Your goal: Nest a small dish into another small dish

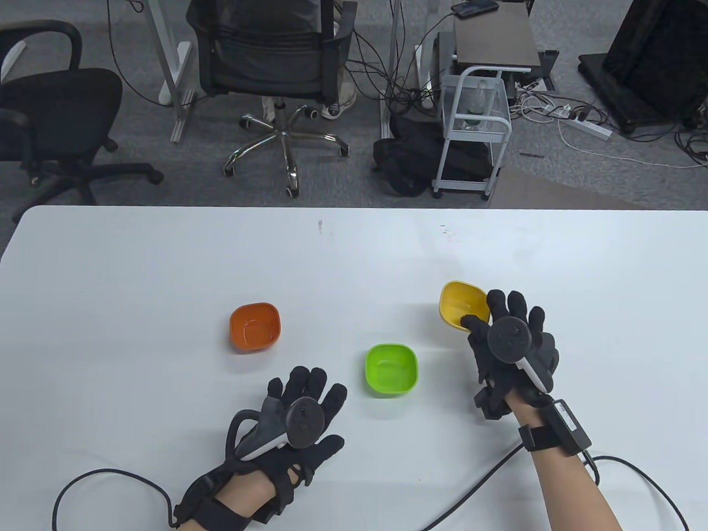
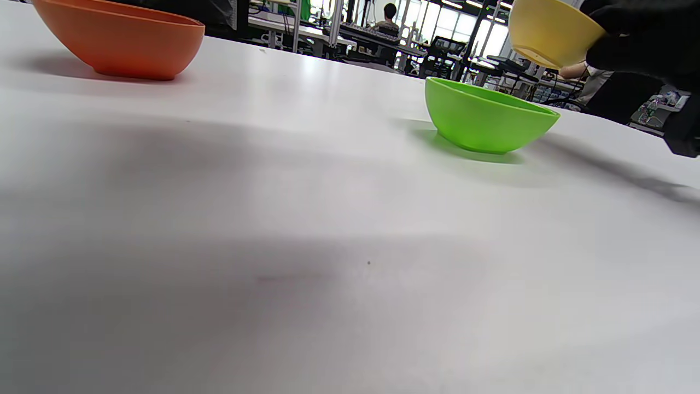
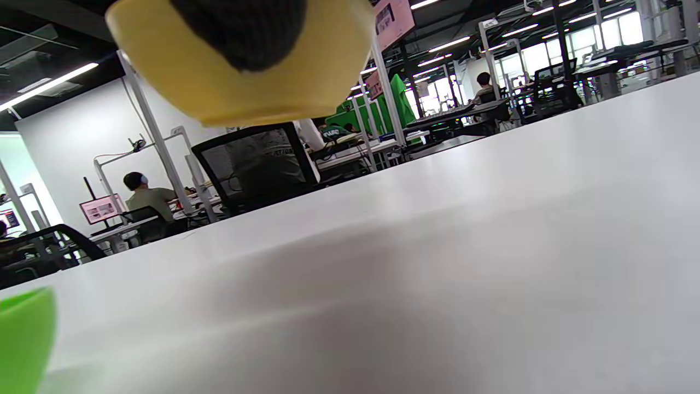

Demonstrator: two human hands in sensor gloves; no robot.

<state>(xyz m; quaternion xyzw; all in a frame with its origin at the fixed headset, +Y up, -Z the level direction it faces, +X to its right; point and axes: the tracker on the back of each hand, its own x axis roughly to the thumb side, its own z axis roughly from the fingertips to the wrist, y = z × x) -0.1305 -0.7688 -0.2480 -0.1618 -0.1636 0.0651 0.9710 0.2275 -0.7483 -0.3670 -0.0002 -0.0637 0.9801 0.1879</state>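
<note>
Three small dishes are in view. An orange dish [image 1: 255,327] stands on the white table [image 1: 138,265] at centre left; it also shows in the left wrist view [image 2: 123,41]. A green dish [image 1: 391,369] stands in the middle, seen too in the left wrist view [image 2: 488,121] and the right wrist view [image 3: 24,339]. My right hand [image 1: 511,343] grips a yellow dish [image 1: 463,305] by its near rim and holds it lifted and tilted above the table, to the right of the green dish; it shows in the right wrist view [image 3: 246,71] and the left wrist view [image 2: 549,32]. My left hand [image 1: 298,412] rests flat on the table, fingers spread, empty.
Cables run from both wrists over the table's near edge. Beyond the far edge stand office chairs [image 1: 276,66], a white cart [image 1: 473,133] and floor cables.
</note>
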